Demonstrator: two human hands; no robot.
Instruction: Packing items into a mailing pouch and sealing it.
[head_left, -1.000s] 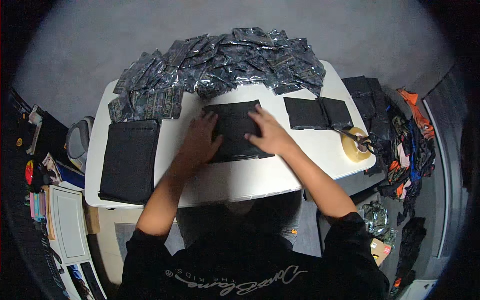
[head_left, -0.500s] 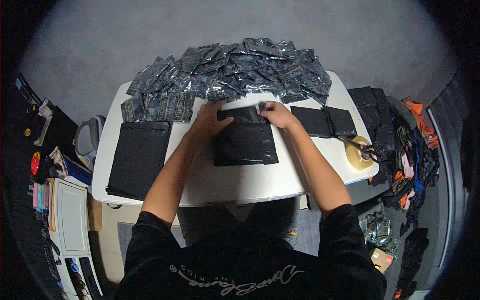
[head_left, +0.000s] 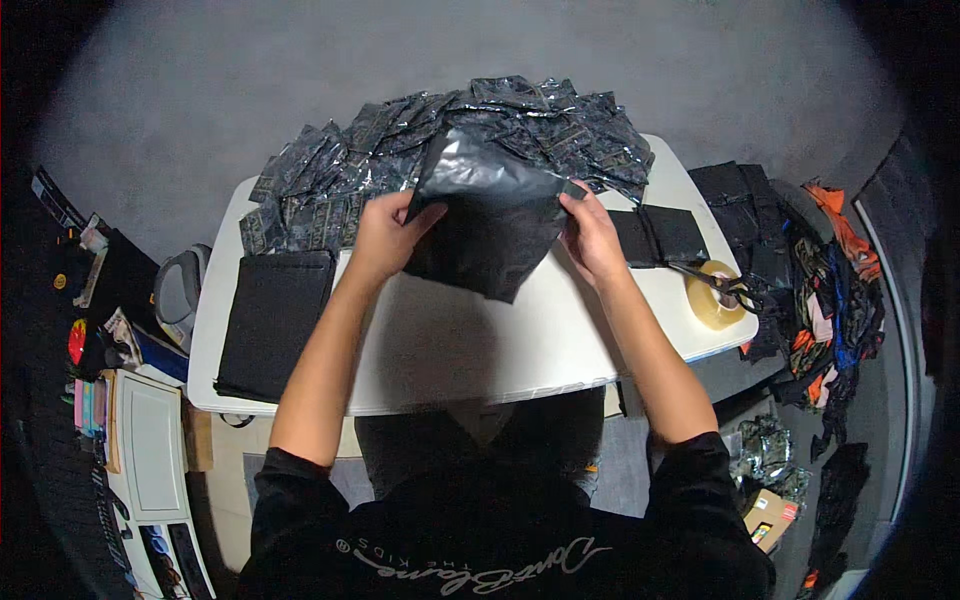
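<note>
A black plastic bag (head_left: 490, 215) is held up, tilted, above the middle of the white table (head_left: 430, 345). My left hand (head_left: 388, 232) grips its left edge, with the thumb across the near face. At its right edge, my right hand (head_left: 592, 232) pinches a corner. The upper part of the bag shines in the light. Behind it lies a wide heap of clear-wrapped dark packets (head_left: 380, 130). Flat black bags (head_left: 275, 320) are stacked at the table's left, and two folded black pieces (head_left: 658, 236) lie to the right of my right hand.
A roll of clear tape (head_left: 712, 300) and black-handled scissors (head_left: 738, 290) lie at the table's right edge. A grey chair (head_left: 180, 285) and a white cabinet (head_left: 145, 435) stand to the left. Past the right side are dark and orange fabrics (head_left: 840, 235).
The black bag, which lay flat on the table, has been lifted and tilted. Both hands have risen with it, and the right hand has moved to the right.
</note>
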